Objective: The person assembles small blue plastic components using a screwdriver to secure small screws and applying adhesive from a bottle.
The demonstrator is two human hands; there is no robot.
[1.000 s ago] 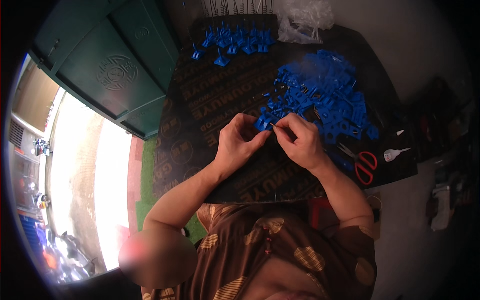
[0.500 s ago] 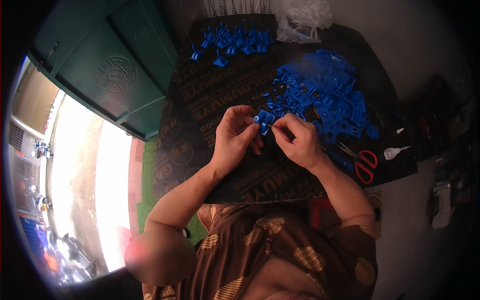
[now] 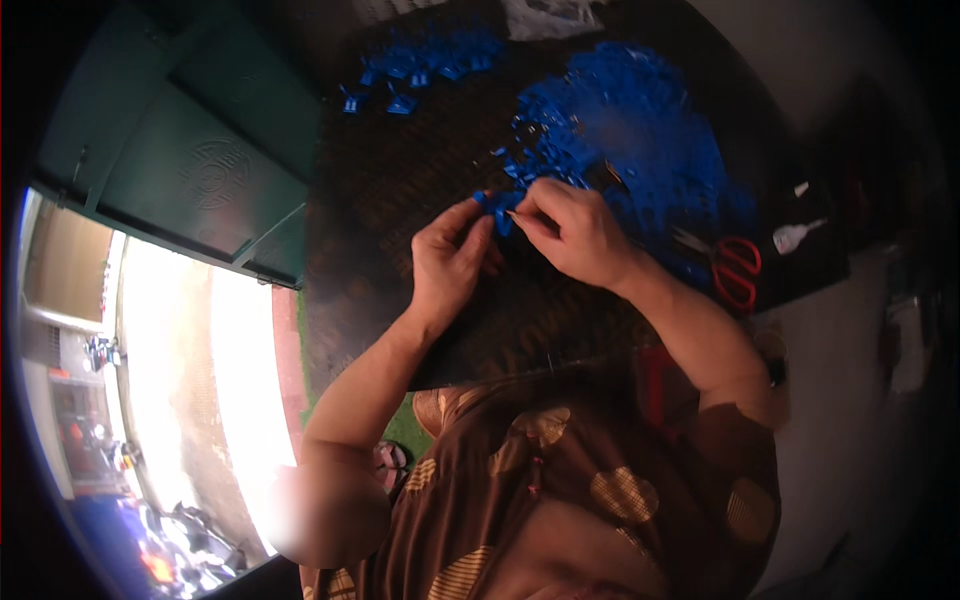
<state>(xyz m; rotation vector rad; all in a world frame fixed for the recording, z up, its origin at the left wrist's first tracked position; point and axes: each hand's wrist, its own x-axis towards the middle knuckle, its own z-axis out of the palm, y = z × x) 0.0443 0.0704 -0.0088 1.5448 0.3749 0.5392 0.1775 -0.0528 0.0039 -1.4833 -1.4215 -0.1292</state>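
A small blue plastic part [image 3: 503, 212] is held up above the dark table, in front of me. My left hand [image 3: 448, 258] grips its left side between thumb and fingers. From the right, my right hand [image 3: 578, 230] is closed in a pinch against the part. Something small and thin seems to be at those fingertips, too blurred to name. Just beyond the hands lies a big heap of loose blue plastic parts [image 3: 640, 130]. Farther off at the left is a group of blue pieces [image 3: 430, 55] standing on the table.
Red-handled scissors [image 3: 737, 272] lie to the right of my right forearm, near a small white squeeze bottle [image 3: 790, 237] and its white cap [image 3: 801, 188]. A clear plastic bag [image 3: 552, 18] sits at the far edge. A green metal door [image 3: 190, 150] stands left of the table [image 3: 380, 230].
The view has shifted and blurred, so the table's things sit higher in it. Both hands still hold the blue part together; my right hand's pinch has come closer over it.
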